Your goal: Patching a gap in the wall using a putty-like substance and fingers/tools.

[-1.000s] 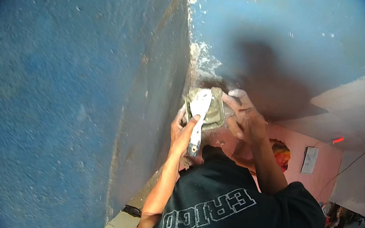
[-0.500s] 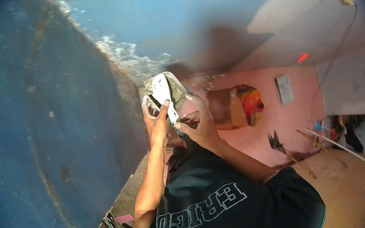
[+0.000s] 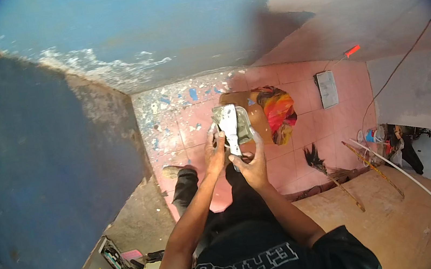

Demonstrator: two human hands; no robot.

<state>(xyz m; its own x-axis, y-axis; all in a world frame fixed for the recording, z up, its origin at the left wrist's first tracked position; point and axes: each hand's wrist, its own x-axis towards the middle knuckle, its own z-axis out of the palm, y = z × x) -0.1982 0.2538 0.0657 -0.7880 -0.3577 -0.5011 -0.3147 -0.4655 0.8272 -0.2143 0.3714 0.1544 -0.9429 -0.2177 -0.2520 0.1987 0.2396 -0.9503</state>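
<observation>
In front of my body I hold a small grey-green, rectangular tub [image 3: 241, 119] smeared with filler, with a white-coated putty knife [image 3: 229, 119] lying over it. My left hand [image 3: 213, 149] is closed on the tub's left side, its thumb up by the knife. My right hand [image 3: 252, 162] grips near the knife's handle at the lower right, fingers along the tub's side; exactly what each finger touches is partly hidden. The pink tiled floor [image 3: 187, 127] below is strewn with paint flakes toward the wall.
Blue walls [image 3: 37, 147] meet at a flaking corner. Around lie cardboard [image 3: 232, 98], colourful cloth [image 3: 275, 113], a board [image 3: 328, 90], a red-handled roller [image 3: 352, 51], a broom [image 3: 317, 159], long sticks [image 3: 372, 168] and a bucket [image 3: 372, 135]. A wooden board [image 3: 364, 229] is at lower right.
My view has swung down and away from the wall corner to the floor. My right hand has moved from the tub's side down to the knife's handle, which both hands now surround.
</observation>
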